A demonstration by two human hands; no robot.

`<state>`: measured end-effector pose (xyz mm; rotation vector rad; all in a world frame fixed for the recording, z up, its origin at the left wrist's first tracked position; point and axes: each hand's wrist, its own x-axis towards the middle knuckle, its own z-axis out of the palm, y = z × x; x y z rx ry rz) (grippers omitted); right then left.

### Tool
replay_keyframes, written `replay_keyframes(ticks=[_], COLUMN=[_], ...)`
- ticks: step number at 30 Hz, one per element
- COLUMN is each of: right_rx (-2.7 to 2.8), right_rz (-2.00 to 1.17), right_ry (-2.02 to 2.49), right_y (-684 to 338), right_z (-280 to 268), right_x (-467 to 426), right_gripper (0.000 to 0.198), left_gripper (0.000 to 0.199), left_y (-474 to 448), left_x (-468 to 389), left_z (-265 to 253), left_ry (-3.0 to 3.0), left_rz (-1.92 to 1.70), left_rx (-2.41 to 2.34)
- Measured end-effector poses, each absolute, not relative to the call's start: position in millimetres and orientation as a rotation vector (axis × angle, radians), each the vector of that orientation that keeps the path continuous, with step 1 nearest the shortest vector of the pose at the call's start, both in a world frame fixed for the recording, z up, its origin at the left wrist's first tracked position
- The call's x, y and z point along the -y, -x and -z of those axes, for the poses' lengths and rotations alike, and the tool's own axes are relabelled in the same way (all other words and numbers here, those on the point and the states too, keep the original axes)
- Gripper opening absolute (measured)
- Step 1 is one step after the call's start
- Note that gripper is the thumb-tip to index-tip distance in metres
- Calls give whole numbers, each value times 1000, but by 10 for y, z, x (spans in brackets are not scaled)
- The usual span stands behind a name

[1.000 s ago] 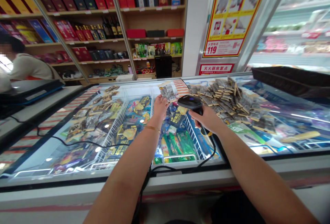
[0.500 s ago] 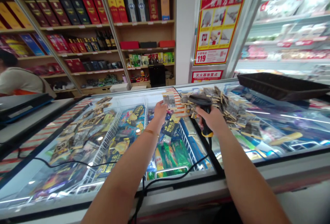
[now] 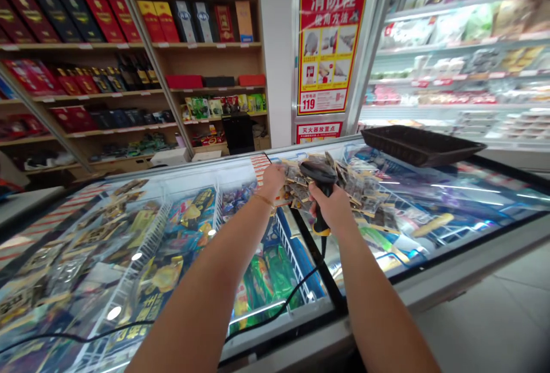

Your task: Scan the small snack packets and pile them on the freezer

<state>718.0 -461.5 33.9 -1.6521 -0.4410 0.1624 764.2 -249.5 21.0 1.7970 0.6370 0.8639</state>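
My right hand (image 3: 333, 204) is wrapped round the handle of a black barcode scanner (image 3: 318, 172) with a yellow-edged base. Its cable runs down from the handle and across the glass. At the left edge of a pile of small flat packets (image 3: 361, 189), my left hand (image 3: 274, 181) has its fingers closed. What is between those fingers, if anything, is hidden. The packets, clear with tan edges, lie heaped on the freezer's glass top, behind and to the right of the scanner. Several more packets (image 3: 98, 230) are spread over the glass at the left.
Under the glass of the chest freezer (image 3: 301, 333), wire baskets hold bagged frozen goods (image 3: 266, 273). A dark plastic tray (image 3: 423, 146) rests on the far right part. The black cable (image 3: 296, 290) trails across the front. Shelves of boxes and bottles (image 3: 206, 46) stand behind.
My view has swung to the right. My left hand, which held a small packet, has moved to the pile's left edge, closer to the scanner. My right hand keeps its hold on the scanner.
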Motion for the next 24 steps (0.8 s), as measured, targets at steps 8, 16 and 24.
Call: replay_keyframes(ticks=[8, 16, 24], right_rx=[491, 579, 676], right_rz=[-248, -295, -313], right_ry=[1621, 1519, 1566], right_y=[-7110, -6923, -6893], right_z=[-299, -234, -98], right_x=[4535, 4427, 4357], right_gripper=[37, 47, 45], left_gripper=[7, 31, 38], left_y=[-7204, -5698, -4206], left_x=[2280, 1147, 423], left_z=[-200, 4, 56], left_ry=[-1942, -2097, -1746], left_rz=[-948, -953, -1447], left_rx=[-788, -1336, -1494])
